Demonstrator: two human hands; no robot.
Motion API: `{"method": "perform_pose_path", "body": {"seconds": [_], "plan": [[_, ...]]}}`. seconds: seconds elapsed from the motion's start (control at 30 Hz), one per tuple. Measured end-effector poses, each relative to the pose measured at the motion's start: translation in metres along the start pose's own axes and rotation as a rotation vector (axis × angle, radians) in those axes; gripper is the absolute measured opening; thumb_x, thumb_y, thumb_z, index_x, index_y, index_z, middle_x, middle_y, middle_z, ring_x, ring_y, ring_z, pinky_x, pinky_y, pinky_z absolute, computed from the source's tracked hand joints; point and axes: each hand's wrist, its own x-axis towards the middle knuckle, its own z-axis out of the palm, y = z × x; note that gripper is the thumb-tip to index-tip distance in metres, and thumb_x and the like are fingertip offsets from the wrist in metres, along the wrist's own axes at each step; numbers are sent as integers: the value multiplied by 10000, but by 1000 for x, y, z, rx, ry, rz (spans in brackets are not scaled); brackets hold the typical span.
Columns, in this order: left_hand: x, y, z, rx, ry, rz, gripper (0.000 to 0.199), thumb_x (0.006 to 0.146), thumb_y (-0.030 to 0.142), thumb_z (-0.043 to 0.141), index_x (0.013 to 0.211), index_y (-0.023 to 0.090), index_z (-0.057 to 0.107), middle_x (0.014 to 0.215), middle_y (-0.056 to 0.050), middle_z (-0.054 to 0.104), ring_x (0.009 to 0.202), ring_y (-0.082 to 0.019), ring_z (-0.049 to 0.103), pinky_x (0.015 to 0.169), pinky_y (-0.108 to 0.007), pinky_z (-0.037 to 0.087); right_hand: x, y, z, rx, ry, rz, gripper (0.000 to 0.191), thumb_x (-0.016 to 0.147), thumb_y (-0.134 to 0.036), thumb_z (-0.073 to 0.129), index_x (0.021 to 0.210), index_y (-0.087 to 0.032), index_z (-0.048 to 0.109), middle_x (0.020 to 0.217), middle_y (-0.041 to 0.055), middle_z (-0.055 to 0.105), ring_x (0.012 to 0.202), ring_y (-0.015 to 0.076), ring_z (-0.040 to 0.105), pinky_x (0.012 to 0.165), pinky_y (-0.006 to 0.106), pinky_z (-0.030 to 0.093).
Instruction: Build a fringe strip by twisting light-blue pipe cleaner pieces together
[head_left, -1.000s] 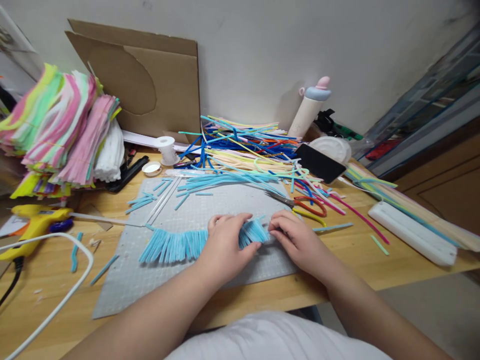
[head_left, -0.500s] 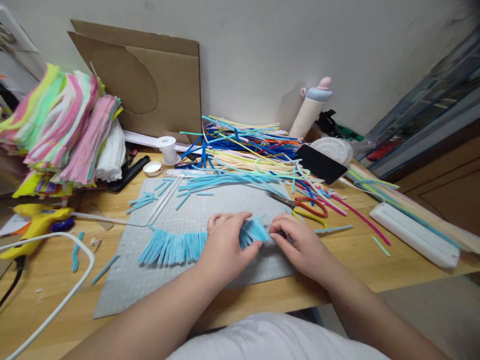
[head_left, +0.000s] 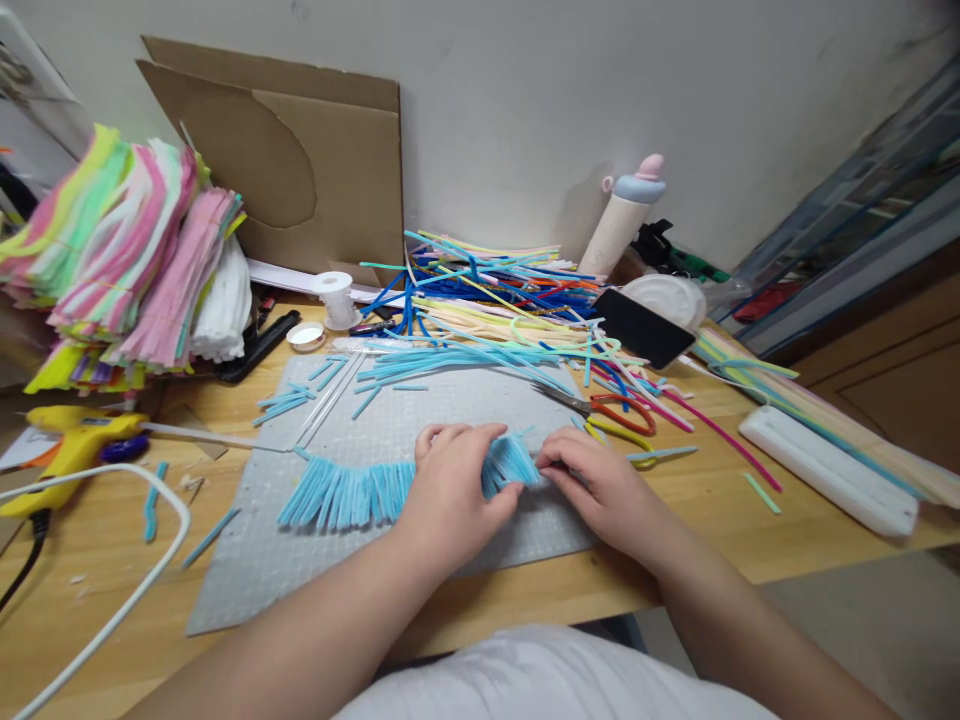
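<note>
**Two hands at the right end of a blue fringed row**

Head view: the left hand (head_left: 456, 480) arches over the row of blue stems (head_left: 360, 495), thumb and fingers to either side, holding it near its right end. The right hand (head_left: 592, 480) is narrowed to a pinch of thumb and fingers at that same end; whether it grips the last stem or something finer cannot be told. The row lies across the grey mat (head_left: 259, 560), its left part fanned out in the open and its middle hidden under the left hand.

The step in hand appears to be working the row's end, perhaps fastening or straightening it. A next move would call for a steady left hold and a fine, light pull or twist from the right, so that the short stems stay aligned.

Counted: one row, one pair of scissors (head_left: 589, 408), one yellow glue gun (head_left: 82, 440), one white spool (head_left: 337, 305), one phone (head_left: 645, 328), one bottle (head_left: 616, 225). Two loose blue pieces (head_left: 154, 502) lie left of the mat. The row's stems and the long blue stems (head_left: 450, 362) behind overlap too closely to count.
</note>
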Motion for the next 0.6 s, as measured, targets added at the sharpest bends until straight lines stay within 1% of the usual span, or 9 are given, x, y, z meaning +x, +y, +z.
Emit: {"method": "perform_pose_path", "body": {"seconds": [0.07,0.23,0.4,0.5,0.6], "plan": [[0,-1,0,-1,-10,-2,498,716,319,678,1181,224,526,1143,-54,642,1077,-246,530,985,-430,256,0,0,1,3,-2,2,158,879,-73,446,864,-201,537,858,46,556,844,175,520,746,320,428],[-4,-5,0,43,-64,-2,672,664,345,728,1263,230,447,1219,-74,586,1138,-276,494,1003,-463,235,1,3,3,8,-1,21,144,881,-87,447,849,-201,530,846,46,556,827,179,522,736,324,426],[-7,-7,2,92,-102,-20,601,703,361,681,1244,216,461,1188,-79,577,1121,-284,489,985,-472,259,1,4,6,2,-48,56,128,881,-100,452,831,-201,512,823,33,544,799,172,509,718,316,418],[-7,-6,3,97,-117,-21,532,733,316,639,1231,228,473,1187,-73,578,1119,-279,487,984,-468,260,0,5,8,-6,-54,73,132,873,-92,451,829,-200,513,819,31,545,792,173,508,711,318,419],[-6,-6,2,95,-122,-24,531,724,299,639,1226,237,478,1184,-72,582,1120,-279,487,983,-462,260,-1,8,9,-7,-55,76,138,873,-94,441,832,-201,518,812,33,546,781,175,507,699,318,419]]}}
